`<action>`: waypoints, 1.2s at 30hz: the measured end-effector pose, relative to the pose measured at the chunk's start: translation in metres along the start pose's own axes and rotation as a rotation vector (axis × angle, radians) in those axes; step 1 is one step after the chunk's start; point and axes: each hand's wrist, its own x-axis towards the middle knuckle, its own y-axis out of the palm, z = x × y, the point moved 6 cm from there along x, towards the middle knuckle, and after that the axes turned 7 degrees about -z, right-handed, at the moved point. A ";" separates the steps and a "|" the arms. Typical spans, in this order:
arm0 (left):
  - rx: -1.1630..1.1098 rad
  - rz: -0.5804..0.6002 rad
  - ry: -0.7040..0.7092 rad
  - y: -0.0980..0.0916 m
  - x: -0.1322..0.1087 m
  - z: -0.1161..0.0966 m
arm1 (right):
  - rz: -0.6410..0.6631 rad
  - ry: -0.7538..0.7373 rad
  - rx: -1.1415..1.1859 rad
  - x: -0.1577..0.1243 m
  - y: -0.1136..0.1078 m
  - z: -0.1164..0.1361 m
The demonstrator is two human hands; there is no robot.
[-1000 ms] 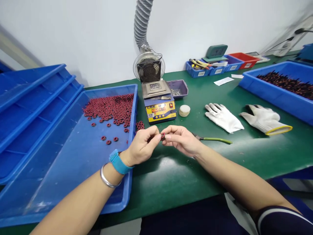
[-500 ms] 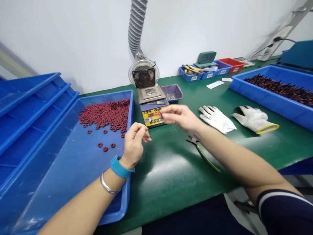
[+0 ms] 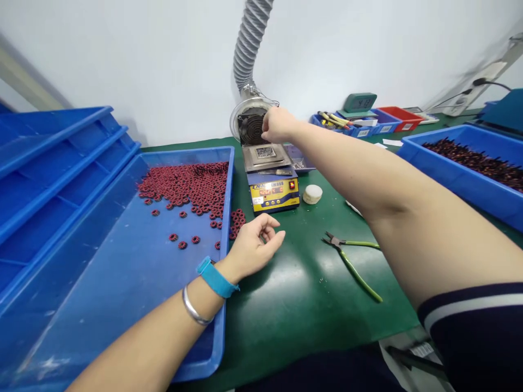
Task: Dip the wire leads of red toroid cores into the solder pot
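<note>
My right hand (image 3: 279, 125) is raised in front of the round fan (image 3: 251, 128) at the back of the solder pot; its fingers are curled together, and whatever they hold is hidden. Below it is the pot's square top (image 3: 265, 152), over a yellow panel (image 3: 274, 195) with red digits. Near the blue tray's right rim, my left hand (image 3: 257, 245) hovers over the green table with thumb and fingers apart and nothing visible between them. Several red and black coils (image 3: 237, 222) sit between the tray and the yellow panel. A round white pad (image 3: 312, 194) lies right of the panel.
A large blue tray (image 3: 134, 261) with many red coils is at left, beside stacked blue trays (image 3: 53, 179). Green-handled cutters (image 3: 355, 272) lie open at right. Farther right stands a blue bin (image 3: 461, 182) of dark parts. A grey hose (image 3: 250, 43) hangs above the fan.
My right hand has moved up and away, to the fan. My left hand has moved right and its fingers have spread. The view has shifted, revealing the white pad and the coils beside the tray.
</note>
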 end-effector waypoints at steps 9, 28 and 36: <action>0.008 0.071 0.006 0.006 -0.001 0.004 | 0.042 0.047 -0.012 0.004 0.032 -0.003; 0.036 0.112 -0.038 0.010 -0.002 0.006 | 0.023 0.325 0.589 -0.022 -0.018 -0.007; -0.021 0.039 -0.066 0.003 0.001 0.002 | 0.229 0.462 1.069 -0.089 -0.030 0.020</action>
